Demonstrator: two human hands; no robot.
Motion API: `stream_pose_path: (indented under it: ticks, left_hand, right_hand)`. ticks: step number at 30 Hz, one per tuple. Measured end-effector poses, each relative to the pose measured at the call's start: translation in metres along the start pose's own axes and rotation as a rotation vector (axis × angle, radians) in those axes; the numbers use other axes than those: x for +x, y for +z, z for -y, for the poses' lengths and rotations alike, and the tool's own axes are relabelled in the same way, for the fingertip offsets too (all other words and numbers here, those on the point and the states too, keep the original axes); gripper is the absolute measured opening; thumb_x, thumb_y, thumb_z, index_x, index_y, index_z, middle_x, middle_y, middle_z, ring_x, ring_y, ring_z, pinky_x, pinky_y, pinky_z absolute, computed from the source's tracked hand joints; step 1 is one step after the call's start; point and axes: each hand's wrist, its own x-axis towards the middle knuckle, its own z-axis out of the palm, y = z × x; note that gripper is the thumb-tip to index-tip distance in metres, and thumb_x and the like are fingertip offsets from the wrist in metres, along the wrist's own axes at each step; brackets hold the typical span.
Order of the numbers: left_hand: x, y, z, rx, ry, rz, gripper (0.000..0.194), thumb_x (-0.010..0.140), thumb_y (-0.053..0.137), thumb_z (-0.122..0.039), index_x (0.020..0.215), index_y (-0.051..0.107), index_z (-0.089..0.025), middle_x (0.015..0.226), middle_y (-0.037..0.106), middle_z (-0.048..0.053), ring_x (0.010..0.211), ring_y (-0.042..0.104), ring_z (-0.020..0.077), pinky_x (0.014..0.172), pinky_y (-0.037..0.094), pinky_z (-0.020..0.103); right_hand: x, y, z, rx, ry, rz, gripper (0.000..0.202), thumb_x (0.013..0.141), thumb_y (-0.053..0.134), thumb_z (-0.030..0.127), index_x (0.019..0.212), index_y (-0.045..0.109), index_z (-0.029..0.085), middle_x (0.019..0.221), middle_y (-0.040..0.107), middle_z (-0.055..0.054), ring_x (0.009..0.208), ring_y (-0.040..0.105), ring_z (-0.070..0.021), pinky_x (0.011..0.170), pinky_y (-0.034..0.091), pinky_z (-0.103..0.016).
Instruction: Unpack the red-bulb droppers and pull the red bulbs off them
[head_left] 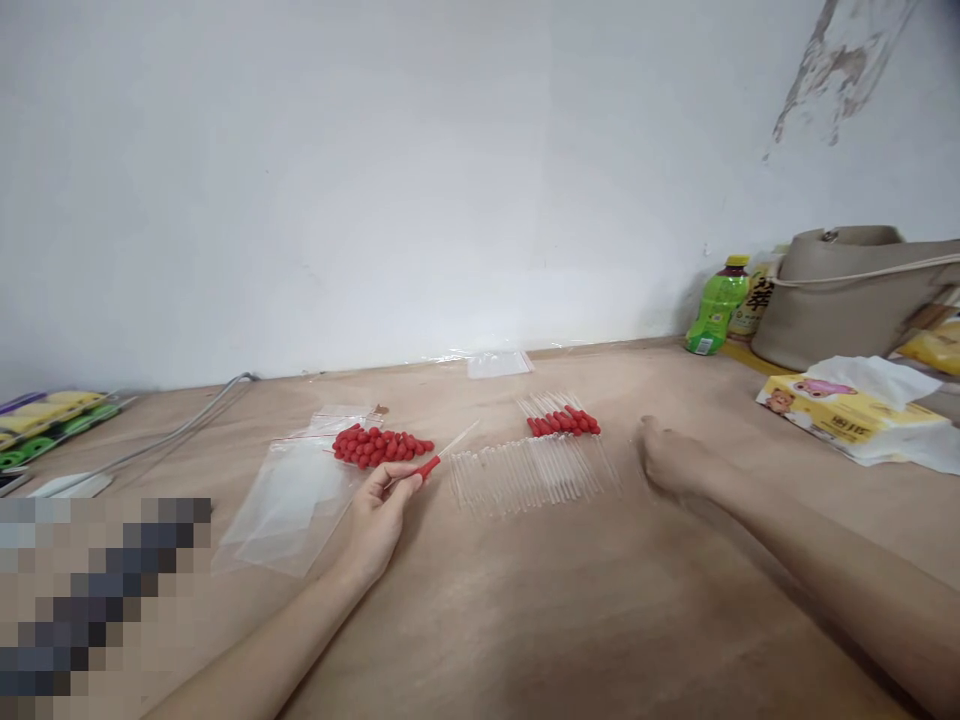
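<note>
My left hand [385, 512] pinches a dropper [429, 467] by its red rubber bulb; its thin clear tube points up and to the right. Just beyond that hand lies a pile of red rubber bulbs [373, 446]. A row of clear glass tubes [525, 475] is spread on the table at centre. Behind the row, several droppers with red bulbs [564, 421] lie side by side, tubes pointing away. My right hand [664, 455] hovers or rests right of the tubes, blurred by motion, its fingers turned down and partly hidden.
Clear zip bags [281, 500] lie left of the bulbs, and another bag [499, 365] lies by the wall. A grey cable [180, 432] crosses the left side. At right stand a green bottle [716, 308], a tissue pack [847, 410] and a beige bag [832, 295].
</note>
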Motion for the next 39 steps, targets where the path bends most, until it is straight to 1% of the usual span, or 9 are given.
stream_pose_path:
  ticks: [3,7,14,19,23,28,32,36,39]
  left_hand:
    - [-0.002,0.003,-0.003,0.048,-0.001,0.023,0.019,0.067,0.060,-0.034,0.076,0.057,-0.019,0.074,0.065,0.002,0.075,0.061,0.0175,0.069,0.045,0.028]
    - [-0.005,0.007,-0.010,0.134,0.040,0.052,0.017,0.068,0.058,-0.035,0.076,0.058,-0.019,0.077,0.065,0.002,0.073,0.060,0.0173,0.066,0.044,0.028]
    - [-0.005,0.007,-0.010,0.106,0.040,0.077,0.013,0.067,0.058,-0.032,0.072,0.057,-0.021,0.073,0.063,0.000,0.074,0.060,0.0174,0.069,0.045,0.029]
    - [-0.006,0.008,-0.012,0.083,0.014,0.088,0.011,0.066,0.059,-0.030,0.071,0.057,-0.021,0.072,0.063,0.000,0.075,0.061,0.0174,0.070,0.045,0.029]
    - [-0.005,0.009,-0.013,0.078,0.027,0.100,0.011,0.065,0.059,-0.031,0.070,0.056,-0.021,0.072,0.063,0.000,0.074,0.061,0.0178,0.068,0.045,0.029]
    - [-0.004,0.009,-0.011,0.108,0.048,0.118,0.012,0.063,0.058,-0.031,0.069,0.057,-0.020,0.072,0.062,0.001,0.071,0.060,0.0170,0.067,0.045,0.028]
    - [-0.005,0.009,-0.010,0.111,0.061,0.127,0.012,0.064,0.058,-0.030,0.069,0.058,-0.019,0.073,0.062,0.001,0.071,0.059,0.0160,0.067,0.045,0.028]
    - [-0.005,0.010,-0.010,0.096,0.071,0.141,0.013,0.064,0.058,-0.028,0.071,0.057,-0.016,0.075,0.062,0.002,0.071,0.059,0.0156,0.069,0.046,0.028]
    - [-0.004,0.010,-0.008,0.095,0.094,0.143,0.012,0.065,0.059,-0.027,0.071,0.058,-0.016,0.074,0.062,0.001,0.070,0.059,0.0145,0.067,0.046,0.027]
  right_hand:
    - [0.002,0.002,0.017,-0.015,-0.061,0.137,0.037,0.062,0.049,0.010,0.098,0.056,0.012,0.063,0.063,-0.011,0.051,0.057,-0.0213,0.051,0.036,-0.029]
    - [0.003,0.003,0.036,0.005,-0.124,0.206,0.036,0.067,0.048,0.010,0.103,0.052,0.012,0.078,0.065,-0.012,0.066,0.061,-0.0214,0.058,0.038,-0.027]
    - [-0.005,0.005,0.060,0.103,-0.158,0.153,0.039,0.078,0.044,0.017,0.116,0.041,0.010,0.090,0.064,-0.014,0.079,0.062,-0.0214,0.063,0.040,-0.026]
    - [-0.008,0.007,0.060,0.250,-0.150,0.080,0.039,0.082,0.039,0.017,0.120,0.037,0.008,0.100,0.062,-0.015,0.089,0.060,-0.0209,0.072,0.042,-0.028]
    - [-0.011,0.009,0.054,0.350,-0.097,0.064,0.036,0.084,0.037,0.022,0.117,0.040,0.009,0.091,0.064,-0.012,0.082,0.061,-0.0194,0.068,0.044,-0.028]
    - [-0.010,0.013,0.048,0.438,-0.048,-0.018,0.029,0.083,0.039,0.026,0.105,0.050,0.011,0.086,0.063,-0.011,0.076,0.060,-0.0185,0.065,0.045,-0.028]
    - [-0.007,0.016,0.046,0.497,-0.016,0.003,0.025,0.082,0.039,0.025,0.099,0.054,0.013,0.087,0.063,-0.009,0.078,0.060,-0.0174,0.066,0.045,-0.027]
    - [-0.006,0.018,0.045,0.505,0.005,0.012,0.025,0.081,0.039,0.022,0.100,0.054,0.013,0.087,0.064,-0.009,0.078,0.059,-0.0175,0.065,0.044,-0.027]
    - [-0.007,0.020,0.045,0.514,0.017,0.006,0.026,0.081,0.040,0.022,0.103,0.052,0.013,0.081,0.064,-0.008,0.069,0.059,-0.0162,0.061,0.043,-0.026]
